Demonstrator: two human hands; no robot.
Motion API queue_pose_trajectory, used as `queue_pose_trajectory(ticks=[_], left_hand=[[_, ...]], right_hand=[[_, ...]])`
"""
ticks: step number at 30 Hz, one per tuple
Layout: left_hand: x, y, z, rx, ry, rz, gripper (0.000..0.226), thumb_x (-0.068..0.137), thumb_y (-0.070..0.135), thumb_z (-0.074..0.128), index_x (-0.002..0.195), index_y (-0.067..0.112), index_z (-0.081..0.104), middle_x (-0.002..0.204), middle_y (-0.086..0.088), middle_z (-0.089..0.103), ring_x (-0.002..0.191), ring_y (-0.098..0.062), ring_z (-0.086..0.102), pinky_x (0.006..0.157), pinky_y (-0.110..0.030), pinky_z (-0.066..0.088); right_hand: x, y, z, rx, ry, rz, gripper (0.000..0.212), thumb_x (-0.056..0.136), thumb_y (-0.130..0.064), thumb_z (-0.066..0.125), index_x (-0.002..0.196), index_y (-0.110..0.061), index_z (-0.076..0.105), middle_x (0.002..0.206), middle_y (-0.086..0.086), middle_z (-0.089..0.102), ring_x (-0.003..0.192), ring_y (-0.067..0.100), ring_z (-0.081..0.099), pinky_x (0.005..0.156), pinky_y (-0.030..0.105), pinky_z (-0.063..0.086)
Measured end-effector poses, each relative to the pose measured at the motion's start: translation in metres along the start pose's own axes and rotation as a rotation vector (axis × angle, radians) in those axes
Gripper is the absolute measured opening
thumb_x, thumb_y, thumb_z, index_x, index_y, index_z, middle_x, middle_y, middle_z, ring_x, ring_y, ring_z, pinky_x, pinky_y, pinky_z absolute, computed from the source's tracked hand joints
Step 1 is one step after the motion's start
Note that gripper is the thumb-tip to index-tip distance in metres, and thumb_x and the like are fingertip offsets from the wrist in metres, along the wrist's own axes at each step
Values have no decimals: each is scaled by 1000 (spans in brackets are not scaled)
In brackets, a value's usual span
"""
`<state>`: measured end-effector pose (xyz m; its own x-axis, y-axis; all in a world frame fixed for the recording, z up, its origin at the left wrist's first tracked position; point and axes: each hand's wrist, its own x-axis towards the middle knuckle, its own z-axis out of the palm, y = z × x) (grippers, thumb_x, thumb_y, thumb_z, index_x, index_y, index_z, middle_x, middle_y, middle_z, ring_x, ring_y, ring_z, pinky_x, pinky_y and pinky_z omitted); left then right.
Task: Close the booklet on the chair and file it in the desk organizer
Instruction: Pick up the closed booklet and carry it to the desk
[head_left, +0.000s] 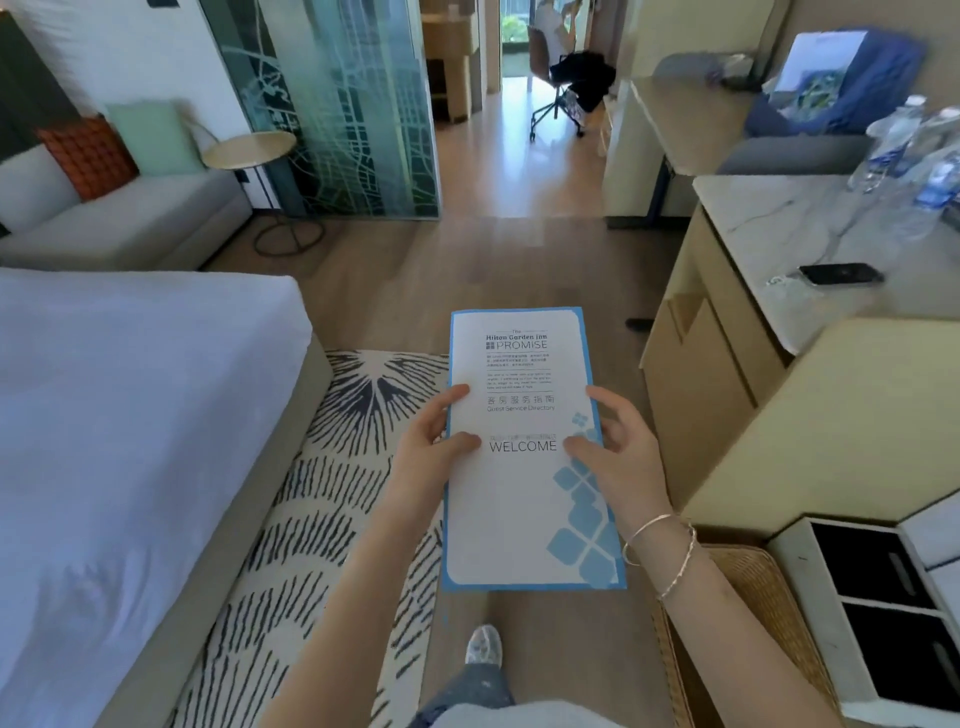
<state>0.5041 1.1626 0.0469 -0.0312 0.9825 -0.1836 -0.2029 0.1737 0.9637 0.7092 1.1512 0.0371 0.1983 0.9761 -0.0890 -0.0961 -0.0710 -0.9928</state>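
Head view shows the closed guest service directory booklet (524, 483) held flat in the air above the wood floor (395, 280), between the bed (130, 415) and the cabinet (727, 374). Left hand (434, 447) pinches its left edge; right hand (615, 447) pinches its right edge, fingers loosely spread.

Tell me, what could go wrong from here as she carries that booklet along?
The booklet is pinched only at its side edges by the left hand and right hand, so it might slip or fall open. Held low in front, it hides some floor ahead. At the desk, the water bottles could be knocked.
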Motion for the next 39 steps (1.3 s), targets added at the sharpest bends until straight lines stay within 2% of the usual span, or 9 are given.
queue_pose_trajectory(ticks=[4,8,15,18,21,24,27,33,39], left_hand=[[124,48,-1,19,-82,25,50,85,-12,57,121,23,62,120,-4,70,100,-26,70,79,-38,60],[234,70,14,12,-130,11,50,84,-14,57,121,19,63,116,-3,72,93,-21,71,72,-32,58],[436,63,59,25,-176,-36,52,79,-5,65,117,30,66,116,1,73,100,-24,71,74,-34,59],[528,76,90,50,-177,-24,52,83,-12,61,118,27,65,118,-5,72,102,-27,70,79,-39,59],[615,101,123,63,-183,-5,52,82,-12,61,119,24,63,119,-8,71,104,-29,69,84,-42,58],[692,124,148,74,-202,2,53,73,0,65,120,26,63,117,-7,72,104,-30,69,86,-44,58],[765,135,167,75,-200,-21,54,70,3,65,119,26,64,117,-8,71,105,-33,68,89,-50,56],[921,136,198,75,-245,-48,56,67,2,65,118,26,65,117,-10,71,96,-27,70,83,-42,58],[1088,161,240,94,-408,-62,54,69,0,64,117,25,66,110,-5,74,90,-22,73,70,-32,58]], right_hand=[[107,-28,37,16,45,-18,54,79,4,72,111,-38,62,96,-3,77,86,21,73,69,33,59],[205,-46,54,15,106,-22,53,79,6,71,116,-31,61,99,0,76,87,20,73,71,33,61],[397,-39,55,9,173,-1,54,80,10,68,120,-26,60,102,3,75,88,21,72,74,37,61],[492,-45,51,15,175,1,53,81,9,68,122,-24,59,109,6,73,94,24,71,80,44,60],[587,-61,48,13,173,3,52,81,4,70,119,-30,59,108,3,73,91,19,72,74,38,60],[672,-80,45,8,171,11,50,81,-1,72,114,-36,58,104,2,73,85,17,74,66,32,60],[746,-88,47,-13,181,22,50,81,-3,72,115,-38,58,102,-1,74,83,15,74,64,29,59],[891,-80,53,-12,247,50,53,81,3,69,114,-36,58,103,5,74,86,23,74,74,43,61],[1039,-86,66,43,401,35,53,81,3,69,112,-39,59,102,3,74,86,26,74,80,49,60]])
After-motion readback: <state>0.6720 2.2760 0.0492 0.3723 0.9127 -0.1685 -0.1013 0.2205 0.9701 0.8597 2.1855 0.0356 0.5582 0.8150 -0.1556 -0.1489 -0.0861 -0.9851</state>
